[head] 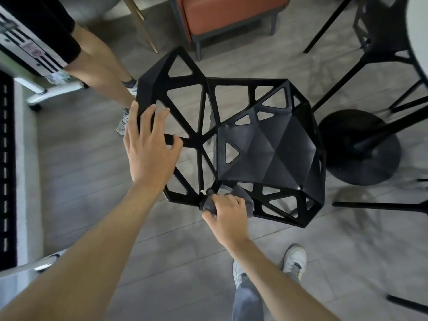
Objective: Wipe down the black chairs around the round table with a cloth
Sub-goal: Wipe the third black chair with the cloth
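At the far left a white cabinet on wheels [34,63] is standing on the gray plank floor [92,181], and beside it a second person's bare legs [102,66] in sneakers are showing, just behind the chair's backrest. The left hand [150,149] is reaching onto the open lattice back of the black chair [266,147], its fingers spread and lightly bent over the bars, the thumb curling near one strut; it is bracing the frame rather than clenching it. The chair is sitting in the middle of the view, its faceted seat facing up and its backrest pointing left. At the chair's near edge the right hand [228,210] is gripping a bunched dark gray cloth [209,201], fingers curled round it, and is pressing it against the frame where the seat meets the back. Behind the chair an orange armchair [229,15] is standing. To the right the round black table base [361,147] is resting on the floor, with another black chair [382,33] beyond it and the pale table edge [419,42] at the far right. The wearer's white shoes [294,260] are showing below.
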